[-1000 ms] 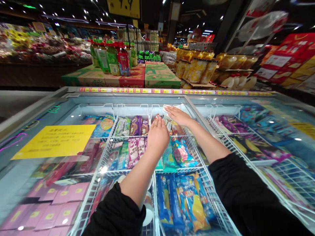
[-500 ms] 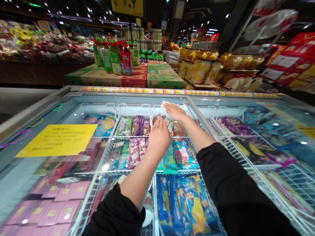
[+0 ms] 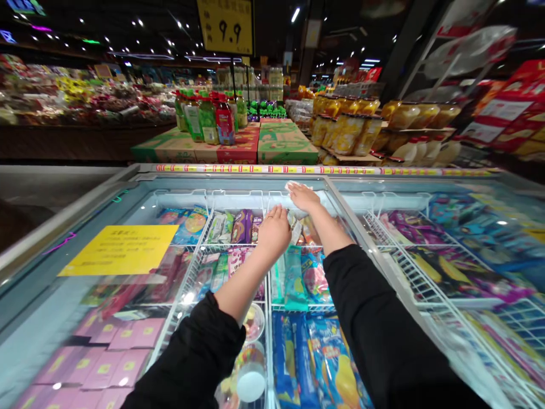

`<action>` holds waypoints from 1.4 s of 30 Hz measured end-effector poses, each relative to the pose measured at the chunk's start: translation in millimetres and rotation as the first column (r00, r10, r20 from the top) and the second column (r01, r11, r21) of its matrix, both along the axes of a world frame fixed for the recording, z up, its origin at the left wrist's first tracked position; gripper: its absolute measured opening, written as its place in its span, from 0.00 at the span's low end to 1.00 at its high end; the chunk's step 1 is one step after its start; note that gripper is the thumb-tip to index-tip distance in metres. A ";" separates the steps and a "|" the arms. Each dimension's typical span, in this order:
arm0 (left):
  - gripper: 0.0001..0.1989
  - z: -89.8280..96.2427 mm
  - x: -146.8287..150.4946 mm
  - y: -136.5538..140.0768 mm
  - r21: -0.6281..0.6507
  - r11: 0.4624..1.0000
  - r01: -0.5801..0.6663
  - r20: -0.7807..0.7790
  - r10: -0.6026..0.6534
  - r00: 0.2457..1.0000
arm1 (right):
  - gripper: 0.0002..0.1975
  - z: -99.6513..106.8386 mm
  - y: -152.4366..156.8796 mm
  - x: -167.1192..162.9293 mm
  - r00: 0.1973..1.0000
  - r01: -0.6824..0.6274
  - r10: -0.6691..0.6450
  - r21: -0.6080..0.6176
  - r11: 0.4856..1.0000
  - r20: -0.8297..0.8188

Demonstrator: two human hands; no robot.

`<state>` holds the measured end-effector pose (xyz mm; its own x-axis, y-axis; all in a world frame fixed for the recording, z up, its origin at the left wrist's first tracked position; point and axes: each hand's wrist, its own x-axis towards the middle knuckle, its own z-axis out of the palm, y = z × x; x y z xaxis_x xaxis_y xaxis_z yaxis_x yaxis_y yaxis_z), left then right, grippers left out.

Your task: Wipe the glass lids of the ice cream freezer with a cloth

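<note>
Both my arms, in black sleeves, reach out over the glass lid [image 3: 140, 199] of a chest freezer. My left hand [image 3: 275, 232] lies flat on the glass with fingers stretched forward and holds nothing; a ring shows on one finger. Farther out and to the right, my right hand [image 3: 305, 197] presses a white cloth [image 3: 290, 185] against the glass near the far edge. Only the cloth's edges show past the fingers. Beneath the glass, wire baskets hold wrapped ice creams, among them teal packs [image 3: 295, 278] and blue packs [image 3: 327, 352].
A yellow paper notice [image 3: 121, 250] is on the glass at the left. A metal frame bar [image 3: 353, 216] divides the lid to my right. Beyond the freezer stand bottles [image 3: 208, 119] on cartons [image 3: 281, 141] and jars of yellow fruit [image 3: 347, 133]. Pink boxes [image 3: 100, 363] lie inside at lower left.
The view has tilted up slightly, so the freezer sits lower in the picture. My right hand with the cloth has shifted slightly; my left hand stays flat on the glass.
</note>
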<state>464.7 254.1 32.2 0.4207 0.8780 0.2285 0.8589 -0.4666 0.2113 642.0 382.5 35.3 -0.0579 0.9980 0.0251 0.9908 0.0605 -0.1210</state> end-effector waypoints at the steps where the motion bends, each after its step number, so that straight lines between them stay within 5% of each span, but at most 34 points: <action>1: 0.29 1.8 2.6 7.4 0.009 1.000 -0.008 -0.009 0.008 1.000 | 0.32 -1.6 -0.8 -0.7 0.999 -0.043 0.043 0.001 0.999 0.001; 7: 0.27 0.5 11.1 40.0 0.030 0.999 -0.032 -0.018 0.032 0.999 | 0.32 -16.8 -16.1 36.6 0.964 -0.266 0.266 -0.016 0.964 -0.012; 11: 0.27 -7.8 10.4 43.4 0.049 0.998 -0.029 -0.008 0.029 1.000 | 0.32 -12.0 4.0 46.2 0.994 -0.110 0.110 -0.010 0.994 -0.007; 15: 0.28 -9.2 10.8 41.8 0.059 0.998 -0.037 -0.006 0.037 0.999 | 0.32 -3.7 35.5 17.6 1.000 0.027 -0.027 -0.016 1.000 0.007; 19: 0.28 -6.1 11.1 40.3 0.062 0.997 -0.038 0.017 0.037 0.999 | 0.32 -6.0 37.7 -9.5 0.999 -0.041 0.040 -0.013 0.999 -0.013; 24: 0.27 -5.3 11.2 39.7 0.049 0.998 -0.046 0.033 0.044 0.999 | 0.32 -15.6 25.3 16.9 0.976 -0.216 0.215 -0.012 0.976 -0.042; 31: 0.28 -8.9 14.5 42.2 0.069 0.996 -0.052 0.019 0.051 0.999 | 0.32 -6.7 65.9 21.8 0.998 0.062 -0.062 -0.015 0.998 -0.004; 39: 0.28 -4.9 14.2 39.5 0.076 0.996 -0.050 0.028 0.048 0.998 | 0.32 -14.0 60.3 20.0 0.987 -0.157 0.158 0.021 0.987 -0.031; 42: 0.28 -4.9 14.2 39.3 0.073 0.996 -0.056 0.028 0.054 0.998 | 0.32 -14.7 57.1 31.8 0.993 -0.113 0.113 0.001 0.994 -0.038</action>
